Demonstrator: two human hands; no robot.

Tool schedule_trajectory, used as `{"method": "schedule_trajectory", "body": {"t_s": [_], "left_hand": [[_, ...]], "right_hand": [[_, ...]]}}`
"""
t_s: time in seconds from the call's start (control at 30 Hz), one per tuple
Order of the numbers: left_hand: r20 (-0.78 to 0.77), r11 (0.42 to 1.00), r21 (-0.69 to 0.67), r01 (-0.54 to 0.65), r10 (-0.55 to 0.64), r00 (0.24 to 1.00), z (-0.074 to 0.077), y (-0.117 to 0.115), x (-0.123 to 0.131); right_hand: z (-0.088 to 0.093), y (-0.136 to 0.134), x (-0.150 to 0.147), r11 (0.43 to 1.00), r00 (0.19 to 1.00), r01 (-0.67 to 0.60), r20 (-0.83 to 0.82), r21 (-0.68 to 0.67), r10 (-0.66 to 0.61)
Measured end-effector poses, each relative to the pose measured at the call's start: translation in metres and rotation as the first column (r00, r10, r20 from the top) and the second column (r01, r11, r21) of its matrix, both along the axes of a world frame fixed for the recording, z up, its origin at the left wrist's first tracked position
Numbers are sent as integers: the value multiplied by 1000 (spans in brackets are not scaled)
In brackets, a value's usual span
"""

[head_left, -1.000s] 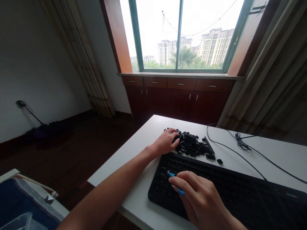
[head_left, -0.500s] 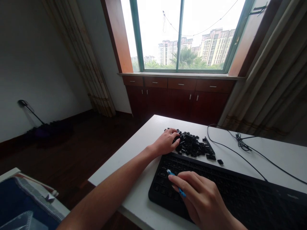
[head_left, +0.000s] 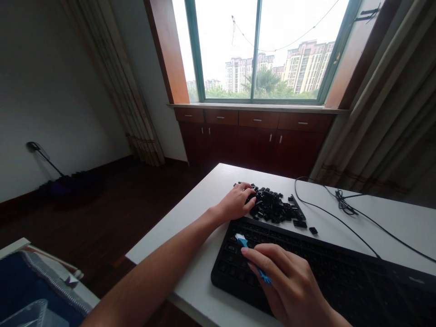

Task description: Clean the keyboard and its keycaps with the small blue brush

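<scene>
My right hand (head_left: 289, 279) is closing narrowly on a small blue brush (head_left: 243, 242), thumb and fingers pinching its slim handle. The brush is showing short white bristles at its far end and a splayed blue tip at its near end, sticking out below my fingers. Its bristles are pointing away from me over the left part of a black keyboard (head_left: 357, 272); whether they are touching it, I cannot tell. The keyboard is lying beneath my right hand, showing rows of dark, bare key sockets and running out of view to the right.

My left hand (head_left: 235, 203) is resting just beyond the keyboard's left end, half open, its fingers loosely bent and a gap showing between thumb and forefinger. Its fingertips are meeting the left side of a heap of loose black keycaps (head_left: 272, 206), which is spreading along the keyboard's far edge. One single keycap (head_left: 313, 230) is sitting apart to the right of the heap.

Farther right, a black cable (head_left: 334, 216) is looping over the white table (head_left: 204, 195). Beyond the table, a dark red cabinet (head_left: 255, 143) is standing under a window (head_left: 228, 41).
</scene>
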State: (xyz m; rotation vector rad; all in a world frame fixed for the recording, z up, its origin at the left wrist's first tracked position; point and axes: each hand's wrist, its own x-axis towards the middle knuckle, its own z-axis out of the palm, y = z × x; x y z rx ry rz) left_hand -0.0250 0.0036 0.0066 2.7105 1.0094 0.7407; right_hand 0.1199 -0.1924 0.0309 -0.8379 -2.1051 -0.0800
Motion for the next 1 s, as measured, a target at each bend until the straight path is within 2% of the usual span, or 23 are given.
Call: {"method": "schedule_trajectory", "body": {"t_s": [0.13, 0.4, 0.57, 0.73, 1.0], "left_hand": [[-3, 1000, 1, -1, 1, 1000, 0, 1, 0], [2, 1000, 1, -3, 3, 1000, -2, 1, 0], [-5, 1000, -2, -2, 2, 1000, -1, 0, -1], [-5, 1000, -11, -6, 6, 1000, -1, 0, -1], [-3, 1000, -18, -6, 6, 1000, 0, 0, -1]], "right_hand": [[-3, 0, 0, 997, 1000, 6, 28, -75, -4], [-5, 3, 1, 998, 999, 13, 32, -66, -11], [-2, 0, 1, 999, 999, -45, 14, -16, 45], [0, 0, -2, 997, 998, -23, 60, -73, 27], [1, 1, 1, 998, 996, 10, 93, 62, -16]]}}
